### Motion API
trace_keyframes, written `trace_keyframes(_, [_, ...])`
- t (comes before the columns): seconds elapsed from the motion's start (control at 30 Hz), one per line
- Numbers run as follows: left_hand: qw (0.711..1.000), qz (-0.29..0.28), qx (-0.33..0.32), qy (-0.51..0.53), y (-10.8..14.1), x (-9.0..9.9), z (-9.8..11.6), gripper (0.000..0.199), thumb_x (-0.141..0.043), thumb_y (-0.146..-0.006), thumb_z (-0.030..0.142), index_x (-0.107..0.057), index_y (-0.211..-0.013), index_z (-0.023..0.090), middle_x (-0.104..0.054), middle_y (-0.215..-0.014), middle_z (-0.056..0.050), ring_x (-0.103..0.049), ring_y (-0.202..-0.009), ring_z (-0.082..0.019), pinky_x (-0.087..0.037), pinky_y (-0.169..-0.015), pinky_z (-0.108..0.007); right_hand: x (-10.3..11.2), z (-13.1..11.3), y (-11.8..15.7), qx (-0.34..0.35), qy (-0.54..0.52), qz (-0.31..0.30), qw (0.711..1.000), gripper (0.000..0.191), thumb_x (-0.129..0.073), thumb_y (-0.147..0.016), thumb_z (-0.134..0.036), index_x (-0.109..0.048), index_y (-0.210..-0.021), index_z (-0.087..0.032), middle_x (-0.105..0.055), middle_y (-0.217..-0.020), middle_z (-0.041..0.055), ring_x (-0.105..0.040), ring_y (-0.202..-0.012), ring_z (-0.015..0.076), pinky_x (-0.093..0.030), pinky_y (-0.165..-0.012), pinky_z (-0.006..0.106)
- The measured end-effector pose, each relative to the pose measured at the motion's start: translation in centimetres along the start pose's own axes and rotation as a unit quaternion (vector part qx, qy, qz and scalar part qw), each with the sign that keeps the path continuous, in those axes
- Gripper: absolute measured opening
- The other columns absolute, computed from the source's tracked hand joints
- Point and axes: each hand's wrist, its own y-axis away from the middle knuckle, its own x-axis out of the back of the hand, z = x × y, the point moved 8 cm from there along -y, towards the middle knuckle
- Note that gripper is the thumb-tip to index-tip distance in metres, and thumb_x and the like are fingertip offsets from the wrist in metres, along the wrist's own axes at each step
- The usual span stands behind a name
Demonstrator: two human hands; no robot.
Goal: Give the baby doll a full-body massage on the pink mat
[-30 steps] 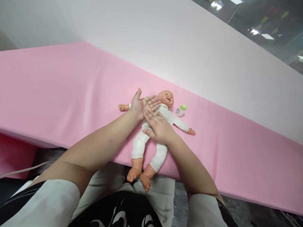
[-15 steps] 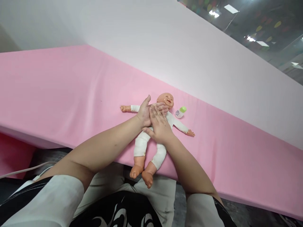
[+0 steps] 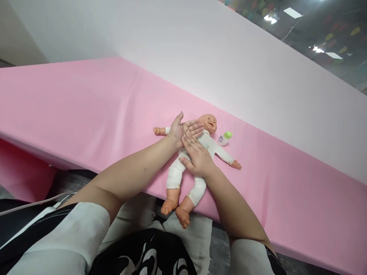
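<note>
"What does the head camera show?"

"A doll (image 3: 207,142) on its back on a pink table (image 3: 304,202), its head toward the wall (image 3: 183,49) and its feet (image 3: 169,201) reaching past the near edge. The left hand (image 3: 187,130) is palm up over its chest, fingers straight, thumb apart. The right hand (image 3: 200,157) lies palm down, its fingers across the heel of that palm."

"Is either one gripping anything?"

"Nothing that I can see. Both are flat, so I'd say they're laid together for contact, palm to palm, rather than to pinch something."

"And why is the doll set that way?"

"Probably so its front faces the person and both hands can reach it. The bottle (image 3: 224,138) with the green cap (image 3: 228,135) is just beside its shoulder, perhaps to be handy."

"What can't you make out?"

"Whether the hands touch the doll or hover; they cover much of its middle and one upper arm. Anything thin between the palms would be hidden. The bottle's label is too small to read, and the sleeves (image 3: 65,233) are cut off below."
</note>
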Motion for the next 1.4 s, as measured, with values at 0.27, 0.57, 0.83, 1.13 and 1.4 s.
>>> trace_keyframes(0.27, [0.998,-0.036,0.047,0.016,0.8,-2.5,-2.8,0.078,-0.034,-0.104,0.07,-0.065,-0.134,0.005,-0.076,-0.122,-0.027,-0.074,-0.118,-0.037,-0.051,-0.11,-0.052,0.1,1.2,0.0,-0.046,0.05,0.033,0.997,0.101,-0.045,-0.102,-0.07,0.0,-0.172,-0.011,-0.013,-0.179,0.0175,-0.011,-0.167,0.0363,-0.02,-0.134,0.063])
trace_keyframes(0.57, [0.999,-0.02,0.028,-0.024,0.2,-1.7,-1.8,0.08,-0.039,-0.101,0.072,-0.062,-0.137,0.005,-0.075,-0.125,-0.026,-0.073,-0.12,-0.037,-0.052,-0.111,-0.049,-0.1,2.1,0.0,-0.077,0.075,0.041,0.993,0.097,-0.053,-0.102,-0.062,-0.012,-0.171,-0.007,-0.018,-0.177,0.0221,-0.013,-0.167,0.0388,-0.019,-0.133,0.067])
trace_keyframes(0.83, [1.0,-0.019,-0.02,0.003,-0.1,-0.5,1.0,0.088,-0.04,-0.097,0.078,-0.055,-0.15,0.009,-0.073,-0.131,-0.025,-0.069,-0.129,-0.037,-0.056,-0.107,-0.05,0.4,-0.6,-0.1,0.017,0.03,0.045,0.998,0.08,-0.057,-0.1,-0.043,-0.03,-0.167,-0.009,-0.039,-0.171,0.019,-0.027,-0.164,0.0319,-0.031,-0.133,0.057])
trace_keyframes(1.13, [0.995,-0.088,0.041,0.03,1.0,-2.9,-1.8,0.086,-0.032,-0.101,0.076,-0.064,-0.138,0.006,-0.074,-0.129,-0.027,-0.07,-0.128,-0.037,-0.046,-0.118,-0.052,0.6,-0.3,0.0,-0.016,0.063,0.066,0.996,0.101,-0.058,-0.099,-0.056,-0.003,-0.172,-0.011,-0.021,-0.177,0.0188,-0.015,-0.167,0.0342,-0.018,-0.135,0.061])
trace_keyframes(1.4, [0.994,-0.082,0.072,0.017,1.3,-3.3,-3.1,0.081,-0.032,-0.103,0.073,-0.063,-0.141,0.008,-0.075,-0.128,-0.025,-0.072,-0.123,-0.038,-0.048,-0.115,-0.055,0.4,1.4,0.1,-0.08,0.087,0.057,0.991,0.115,-0.058,-0.092,-0.076,-0.005,-0.171,-0.011,-0.018,-0.178,0.0208,-0.01,-0.167,0.0388,-0.004,-0.134,0.067])
